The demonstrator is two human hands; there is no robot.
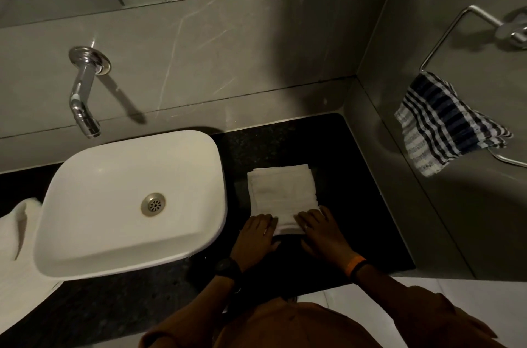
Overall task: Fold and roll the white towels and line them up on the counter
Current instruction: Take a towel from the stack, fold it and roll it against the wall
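Note:
A white towel (282, 190), folded into a narrow strip, lies on the black counter (356, 205) to the right of the sink. Its near end is curled up into the start of a roll. My left hand (258, 236) presses on the left side of that rolled end, and my right hand (322, 229) presses on its right side, fingers laid over the cloth. More white towel (20, 248) is heaped at the left edge, beside the sink.
A white basin (85, 185) stands on the counter left of the towel, with a chrome wall tap (82, 96) above it. A blue-and-white checked cloth (445, 125) hangs from a ring on the right wall. The counter's front edge runs close to my wrists.

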